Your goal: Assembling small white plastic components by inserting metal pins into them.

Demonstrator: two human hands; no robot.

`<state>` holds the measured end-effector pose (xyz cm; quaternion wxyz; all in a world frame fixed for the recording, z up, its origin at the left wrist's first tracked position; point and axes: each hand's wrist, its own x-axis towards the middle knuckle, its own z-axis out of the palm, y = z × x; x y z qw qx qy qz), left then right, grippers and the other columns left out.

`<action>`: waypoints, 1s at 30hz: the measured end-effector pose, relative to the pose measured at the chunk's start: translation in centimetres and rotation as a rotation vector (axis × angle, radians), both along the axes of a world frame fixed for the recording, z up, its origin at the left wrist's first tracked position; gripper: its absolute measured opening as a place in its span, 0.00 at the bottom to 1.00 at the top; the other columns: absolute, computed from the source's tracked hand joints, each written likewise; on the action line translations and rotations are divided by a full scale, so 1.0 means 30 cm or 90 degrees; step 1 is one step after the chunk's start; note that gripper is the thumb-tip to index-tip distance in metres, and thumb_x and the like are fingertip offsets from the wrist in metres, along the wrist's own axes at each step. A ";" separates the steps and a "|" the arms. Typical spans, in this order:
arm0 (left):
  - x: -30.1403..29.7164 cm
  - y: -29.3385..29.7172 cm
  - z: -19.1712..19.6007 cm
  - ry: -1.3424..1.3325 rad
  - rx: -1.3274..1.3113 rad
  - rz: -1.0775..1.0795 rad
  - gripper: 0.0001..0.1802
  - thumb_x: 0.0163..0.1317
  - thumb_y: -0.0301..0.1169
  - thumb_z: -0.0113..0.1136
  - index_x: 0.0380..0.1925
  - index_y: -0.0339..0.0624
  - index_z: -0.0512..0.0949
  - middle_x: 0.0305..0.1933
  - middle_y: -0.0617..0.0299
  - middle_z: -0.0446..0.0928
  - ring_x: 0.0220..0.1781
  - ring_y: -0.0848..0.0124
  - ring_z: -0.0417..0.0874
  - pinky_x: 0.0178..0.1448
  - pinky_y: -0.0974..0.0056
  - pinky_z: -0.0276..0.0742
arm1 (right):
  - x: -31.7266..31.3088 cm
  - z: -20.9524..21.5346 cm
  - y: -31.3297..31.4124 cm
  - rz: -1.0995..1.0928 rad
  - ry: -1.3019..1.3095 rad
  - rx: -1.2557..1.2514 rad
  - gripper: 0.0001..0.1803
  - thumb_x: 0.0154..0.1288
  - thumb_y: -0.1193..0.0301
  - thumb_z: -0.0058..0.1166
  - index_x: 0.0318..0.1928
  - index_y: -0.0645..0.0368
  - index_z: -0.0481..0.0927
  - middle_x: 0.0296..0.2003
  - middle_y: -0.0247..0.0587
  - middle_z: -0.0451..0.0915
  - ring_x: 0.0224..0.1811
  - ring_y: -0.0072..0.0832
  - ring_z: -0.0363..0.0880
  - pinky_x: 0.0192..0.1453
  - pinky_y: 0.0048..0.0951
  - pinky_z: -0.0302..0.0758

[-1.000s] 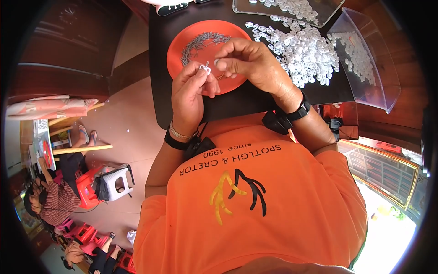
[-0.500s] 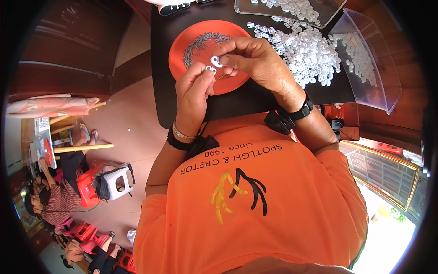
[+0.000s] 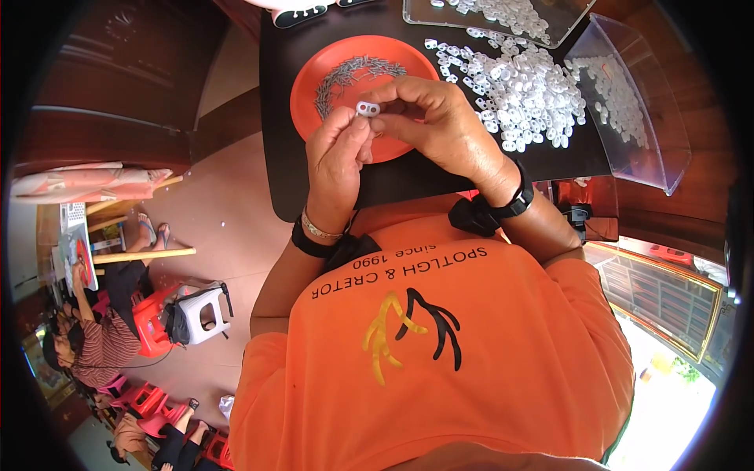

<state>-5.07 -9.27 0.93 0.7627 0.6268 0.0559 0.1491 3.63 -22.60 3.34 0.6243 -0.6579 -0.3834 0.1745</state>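
Over an orange-red plate (image 3: 306,74), both hands meet at a small white plastic piece (image 3: 367,108) with two round holes. My left hand (image 3: 338,153) pinches it from below between thumb and fingers. My right hand (image 3: 444,122) closes on its right side, thumb and fingertips against it. Whether it is one piece or two pressed together, I cannot tell. Small grey nail-like pins (image 3: 345,74) lie in a curved heap on the plate. A large pile of similar white plastic pieces (image 3: 534,94) spreads on the black table to the right of my right hand.
The black table (image 3: 283,177) also carries a clear tray (image 3: 577,23) of white pieces at the far right. A clear plastic bin (image 3: 667,157) with more pieces stands at the right edge. Other people (image 3: 106,345) and plastic stools (image 3: 149,322) are at the left.
The separate hook-shaped white piece in my right hand has come against the one in my left. A two-holed shape now shows there, and my right hand has shifted slightly left and down.
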 end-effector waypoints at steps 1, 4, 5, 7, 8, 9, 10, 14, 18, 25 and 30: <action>0.001 0.002 0.001 0.011 -0.006 -0.003 0.11 0.68 0.29 0.44 0.28 0.35 0.70 0.18 0.67 0.64 0.20 0.79 0.62 0.27 0.72 0.60 | -0.006 0.002 0.001 -0.004 0.001 0.023 0.11 0.59 0.81 0.57 0.44 0.66 0.79 0.34 0.40 0.81 0.37 0.24 0.83 0.42 0.22 0.79; 0.004 0.004 -0.009 0.015 -0.020 -0.011 0.11 0.68 0.30 0.44 0.31 0.34 0.72 0.18 0.66 0.65 0.20 0.78 0.64 0.27 0.72 0.60 | -0.005 -0.002 0.000 -0.013 -0.043 0.020 0.13 0.58 0.83 0.58 0.46 0.66 0.78 0.36 0.40 0.80 0.37 0.24 0.83 0.41 0.23 0.79; 0.006 0.005 -0.013 0.011 -0.028 -0.015 0.11 0.68 0.30 0.44 0.33 0.33 0.73 0.18 0.66 0.65 0.20 0.78 0.65 0.27 0.73 0.61 | -0.005 0.000 -0.001 -0.014 -0.044 0.021 0.13 0.58 0.83 0.58 0.46 0.66 0.78 0.36 0.40 0.80 0.37 0.24 0.83 0.41 0.23 0.79; 0.008 -0.004 -0.008 0.006 -0.035 -0.010 0.12 0.68 0.30 0.44 0.34 0.32 0.73 0.18 0.66 0.66 0.20 0.78 0.65 0.27 0.73 0.61 | -0.003 0.009 -0.006 -0.009 -0.064 0.006 0.12 0.59 0.82 0.58 0.44 0.64 0.79 0.36 0.36 0.80 0.38 0.21 0.81 0.44 0.21 0.78; 0.006 -0.008 -0.005 0.003 -0.043 -0.003 0.12 0.68 0.31 0.44 0.35 0.32 0.74 0.19 0.66 0.66 0.20 0.78 0.65 0.27 0.73 0.61 | -0.002 0.012 -0.008 -0.009 -0.064 0.007 0.12 0.59 0.82 0.58 0.44 0.64 0.79 0.36 0.36 0.80 0.38 0.21 0.81 0.44 0.21 0.78; 0.006 -0.006 -0.008 0.004 -0.042 -0.004 0.12 0.68 0.31 0.44 0.35 0.32 0.74 0.19 0.66 0.66 0.20 0.78 0.65 0.27 0.73 0.61 | -0.001 0.015 -0.010 -0.001 -0.077 -0.002 0.12 0.59 0.82 0.58 0.44 0.64 0.79 0.35 0.36 0.80 0.38 0.21 0.82 0.43 0.22 0.78; 0.006 0.000 -0.015 0.005 -0.053 -0.014 0.13 0.68 0.32 0.45 0.36 0.32 0.75 0.18 0.66 0.66 0.20 0.78 0.65 0.27 0.73 0.61 | 0.000 0.016 -0.011 0.007 -0.091 -0.011 0.11 0.58 0.82 0.58 0.44 0.63 0.79 0.35 0.36 0.79 0.38 0.22 0.82 0.42 0.22 0.78; 0.009 0.001 -0.015 0.026 -0.056 -0.018 0.14 0.67 0.34 0.46 0.35 0.33 0.76 0.18 0.67 0.66 0.19 0.79 0.65 0.26 0.73 0.61 | 0.004 0.008 -0.006 -0.009 -0.180 -0.018 0.15 0.52 0.82 0.61 0.42 0.64 0.79 0.36 0.41 0.80 0.35 0.32 0.83 0.38 0.27 0.80; 0.007 -0.017 0.009 0.057 -0.061 0.026 0.14 0.67 0.34 0.47 0.33 0.35 0.76 0.17 0.68 0.66 0.18 0.80 0.65 0.24 0.74 0.59 | -0.010 0.015 0.003 -0.044 -0.302 -0.031 0.16 0.49 0.79 0.62 0.41 0.63 0.79 0.35 0.42 0.80 0.36 0.36 0.82 0.38 0.31 0.80; 0.012 -0.021 0.007 0.042 -0.064 0.028 0.14 0.68 0.33 0.45 0.32 0.36 0.77 0.21 0.68 0.73 0.20 0.83 0.67 0.24 0.76 0.60 | -0.028 0.006 0.015 -0.102 -0.478 -0.119 0.18 0.49 0.75 0.62 0.43 0.61 0.78 0.33 0.43 0.80 0.33 0.39 0.81 0.35 0.33 0.78; 0.016 -0.020 -0.021 0.008 -0.027 0.063 0.16 0.69 0.33 0.44 0.34 0.33 0.77 0.22 0.64 0.75 0.19 0.80 0.68 0.24 0.75 0.60 | -0.029 0.005 0.013 -0.115 -0.466 -0.127 0.15 0.48 0.75 0.60 0.41 0.60 0.78 0.31 0.43 0.80 0.32 0.40 0.81 0.35 0.34 0.78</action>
